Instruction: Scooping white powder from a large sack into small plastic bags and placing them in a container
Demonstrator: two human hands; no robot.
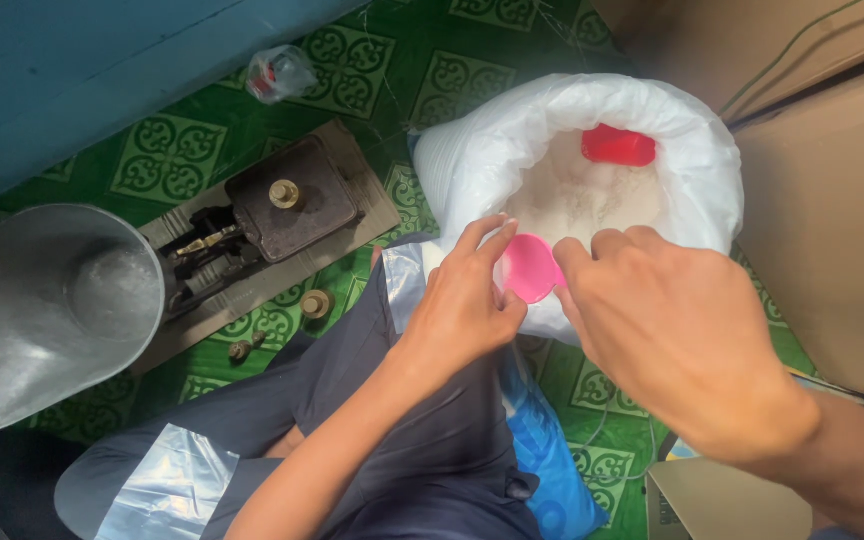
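My left hand (464,300) and my right hand (672,330) meet over a small round pink object (530,268), like a lid or cup, at the near rim of an open white sack (472,160). Fingers of both hands touch the pink object. The sack holds pale powder or grain (582,200), and a red scoop or cup (619,146) lies in it at the far side. A blue plastic bag (552,460) lies under my forearms, across my lap.
A balance scale (272,215) with a large metal pan (52,300) stands on the green patterned floor to the left, brass weights (316,303) beside it. Cardboard boxes (832,200) stand on the right. A crumpled clear bottle (278,73) lies near the blue wall.
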